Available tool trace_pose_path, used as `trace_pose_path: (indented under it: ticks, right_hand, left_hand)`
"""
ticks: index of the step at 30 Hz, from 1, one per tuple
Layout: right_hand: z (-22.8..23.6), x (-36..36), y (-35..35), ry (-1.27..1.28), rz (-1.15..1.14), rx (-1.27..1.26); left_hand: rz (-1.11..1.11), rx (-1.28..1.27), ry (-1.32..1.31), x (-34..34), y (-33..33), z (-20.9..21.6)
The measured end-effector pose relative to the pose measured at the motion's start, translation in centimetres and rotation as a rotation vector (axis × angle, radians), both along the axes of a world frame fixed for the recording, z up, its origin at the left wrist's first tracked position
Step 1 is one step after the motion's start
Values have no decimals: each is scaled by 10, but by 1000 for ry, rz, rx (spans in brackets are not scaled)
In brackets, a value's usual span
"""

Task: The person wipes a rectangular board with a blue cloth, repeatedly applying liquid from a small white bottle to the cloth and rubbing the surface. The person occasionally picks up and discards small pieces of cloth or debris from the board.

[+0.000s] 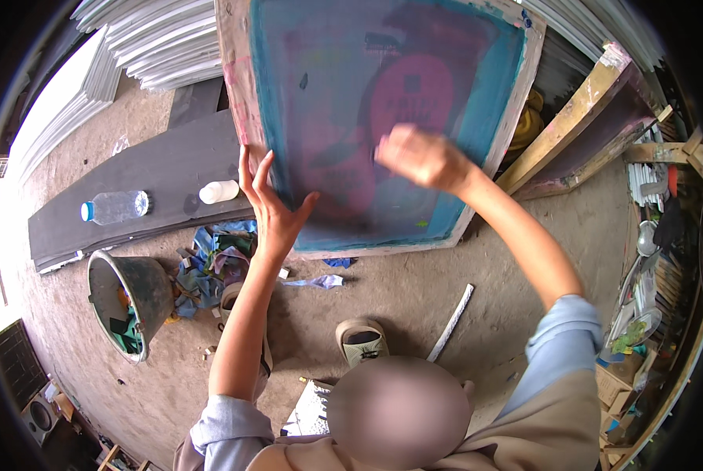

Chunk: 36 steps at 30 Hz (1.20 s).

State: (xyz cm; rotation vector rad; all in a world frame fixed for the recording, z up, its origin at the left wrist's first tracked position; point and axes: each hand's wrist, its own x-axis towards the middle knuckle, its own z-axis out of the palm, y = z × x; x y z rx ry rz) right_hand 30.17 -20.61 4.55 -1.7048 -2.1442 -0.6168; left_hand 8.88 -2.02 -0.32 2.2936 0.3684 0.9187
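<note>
Before me is the framed screen (332,102); my hands are apart, the left hand (273,208) spread open at its left edge, the right hand (426,159) curled over its middle, too blurred to tell its grip.

The mesh panel (312,74) runs murky blue-purple inside a teal border, with a bright pink oval (438,86) bearing darker marks, perhaps lettering though blurred, and its pale wooden frame (245,102) is smeared pink. A dark grey board (171,165) sets off a white bottle (219,191) and a clear one (120,206) with a blue cap (87,211). Blue and mauve rags (202,271) adjoin a grey-green bucket (153,286), and both sleeves (563,330) are pale blue.
</note>
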Motion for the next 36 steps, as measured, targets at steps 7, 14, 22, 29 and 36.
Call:
trace_pose_path:
  ticks: [7, 14, 22, 29, 36]
  right_hand:
    - [-15, 4, -6, -18, 283, -6]
    - [3, -4, 12, 99, -99, 153]
    - [12, 8, -14, 123, -365, 295]
    - [8, 13, -32, 134, -409, 217]
    - [-20, 25, -58, -160, 158, -48]
  left_hand:
    - [14, -1, 18, 5, -9, 3]
    - [-2, -19, 0, 5, -7, 4]
    - [10, -5, 9, 3, -3, 6]
    - [-4, -66, 37, -2, -4, 2]
    - [-7, -35, 6, 6, -7, -1]
